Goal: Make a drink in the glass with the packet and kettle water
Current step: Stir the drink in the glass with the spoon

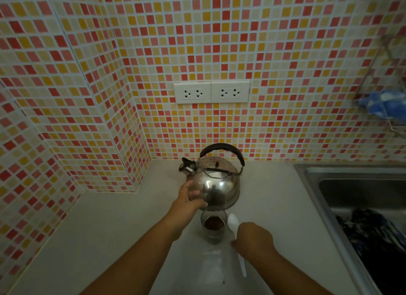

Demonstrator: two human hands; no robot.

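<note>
On counter | left hand against kettle | right hand fisted (spoon)

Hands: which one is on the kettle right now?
The left hand, pressed against the shiny kettle body. The right hand is nearer, holding the white spoon beside the glass.

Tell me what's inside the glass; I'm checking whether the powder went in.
Brown powder lies at the bottom of the glass; no water is visible. The glass wall hides how deep the powder is.
</note>
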